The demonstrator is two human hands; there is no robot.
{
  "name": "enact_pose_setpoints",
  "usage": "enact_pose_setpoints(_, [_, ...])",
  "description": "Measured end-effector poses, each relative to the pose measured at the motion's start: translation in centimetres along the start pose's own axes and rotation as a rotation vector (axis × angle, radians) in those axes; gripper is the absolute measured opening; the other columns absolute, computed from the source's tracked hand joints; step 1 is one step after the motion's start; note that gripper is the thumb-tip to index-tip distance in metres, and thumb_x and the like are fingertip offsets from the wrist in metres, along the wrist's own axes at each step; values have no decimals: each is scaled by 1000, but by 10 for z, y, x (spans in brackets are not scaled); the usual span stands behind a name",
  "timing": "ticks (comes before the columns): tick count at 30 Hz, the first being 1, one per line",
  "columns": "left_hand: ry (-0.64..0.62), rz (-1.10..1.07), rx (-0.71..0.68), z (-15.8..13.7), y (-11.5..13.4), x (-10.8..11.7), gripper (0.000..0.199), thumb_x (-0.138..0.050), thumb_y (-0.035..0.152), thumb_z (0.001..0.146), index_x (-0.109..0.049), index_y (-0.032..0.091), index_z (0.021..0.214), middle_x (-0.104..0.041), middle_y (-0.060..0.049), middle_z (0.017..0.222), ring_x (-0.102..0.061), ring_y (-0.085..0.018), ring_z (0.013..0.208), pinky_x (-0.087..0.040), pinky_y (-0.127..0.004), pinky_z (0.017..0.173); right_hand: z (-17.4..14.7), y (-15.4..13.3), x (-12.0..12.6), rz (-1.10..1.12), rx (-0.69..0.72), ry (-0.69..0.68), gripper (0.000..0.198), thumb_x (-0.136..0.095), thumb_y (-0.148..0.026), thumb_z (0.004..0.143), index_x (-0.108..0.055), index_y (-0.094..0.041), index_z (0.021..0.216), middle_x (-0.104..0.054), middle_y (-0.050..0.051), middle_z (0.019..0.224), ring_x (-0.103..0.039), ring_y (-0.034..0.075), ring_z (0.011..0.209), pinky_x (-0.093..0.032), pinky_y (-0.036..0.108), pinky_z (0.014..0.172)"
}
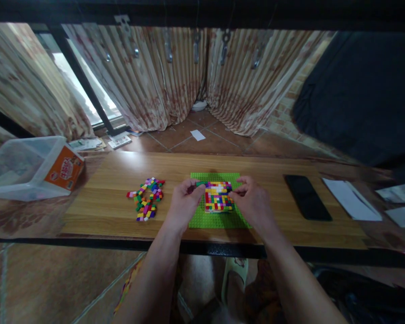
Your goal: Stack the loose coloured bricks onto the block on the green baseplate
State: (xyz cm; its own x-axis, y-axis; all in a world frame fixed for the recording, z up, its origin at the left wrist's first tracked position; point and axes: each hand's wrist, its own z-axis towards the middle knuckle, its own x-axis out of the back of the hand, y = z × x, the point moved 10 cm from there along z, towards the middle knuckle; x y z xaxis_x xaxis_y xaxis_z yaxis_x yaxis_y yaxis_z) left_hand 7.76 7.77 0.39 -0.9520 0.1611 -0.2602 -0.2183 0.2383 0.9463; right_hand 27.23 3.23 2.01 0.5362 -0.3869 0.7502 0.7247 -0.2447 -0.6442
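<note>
A block of many-coloured toy bricks [218,196] stands on a green studded baseplate [196,220] on the wooden table. At its upper left corner, my left hand [185,200] pinches a green toy brick [200,183] between thumb and forefinger. My right hand [253,200] is at the block's right side, thumb and forefinger drawn together against its edge. Whatever those right fingertips hold, if anything, is too small to make out. To the left of my left hand lies a loose pile of small coloured bricks [145,207].
A black phone [307,198] and white paper [353,200] lie to the right. On the far left stands a clear plastic bin [30,164] with an orange label. Beyond the table are curtains [148,81] and a tiled surface with a white paper slip [197,135].
</note>
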Motion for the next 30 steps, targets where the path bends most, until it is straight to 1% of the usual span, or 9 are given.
enact_pose_setpoints(3, [-19,0,5,1,-5,-4,18,-72,28,67,-61,15,71,-45,7,52,-33,-5,47,-22,-20,46,2,-1,0,4,5,-13,43,-67,-17,71,-59,-13,113,-74,4,75,-68,22,73,-46,34,73])
enact_pose_setpoints(8, [-55,39,20,1,-15,-12,16,-70,29,70,-62,15,70,-45,7,51,-33,-5,46,-23,-20,47,9,11,-7,57,-34,-73,48,-74,-23,67,-60,-14,112,-73,3,72,-68,22,72,-47,35,74])
enact_pose_setpoints(12, [-60,67,18,0,-17,-15,14,-69,28,70,-63,15,70,-50,6,53,-35,-5,47,-24,-20,47,15,19,-10,82,-36,-82,47,-76,-25,64,-62,-15,107,-73,3,70,-68,23,70,-47,36,71])
enact_pose_setpoints(18, [-87,62,30,0,-24,-19,15,-69,29,70,-65,15,73,-49,6,53,-36,-6,48,-26,-20,48,19,29,-22,181,-95,-163,47,-76,-25,61,-62,-16,105,-71,2,69,-67,23,69,-48,35,65])
enact_pose_setpoints(21, [-79,44,43,1,-28,-20,15,-70,28,69,-64,15,72,-50,6,54,-37,-6,49,-27,-19,49,18,29,-19,193,-104,-149,46,-78,-27,61,-63,-16,102,-72,4,71,-67,23,68,-49,36,66])
enact_pose_setpoints(24, [-54,3,69,0,-30,-20,15,-71,28,67,-64,16,73,-53,5,58,-42,-6,52,-31,-19,51,14,27,-13,254,-97,-107,44,-78,-29,60,-64,-17,100,-72,4,72,-66,22,66,-49,36,68])
enact_pose_setpoints(27, [-52,-30,90,-1,-29,-22,16,-71,28,68,-63,16,73,-53,4,58,-44,-6,53,-31,-18,51,9,14,-6,410,-44,-74,31,-73,-32,66,-68,-18,93,-72,5,76,-66,20,68,-50,35,68])
enact_pose_setpoints(30, [-104,-43,85,-4,-25,-30,17,-70,29,70,-62,15,73,-50,5,55,-39,-5,49,-27,-18,48,3,-9,-10,567,20,-155,25,-69,-40,72,-71,-18,85,-74,6,80,-66,19,72,-51,34,70])
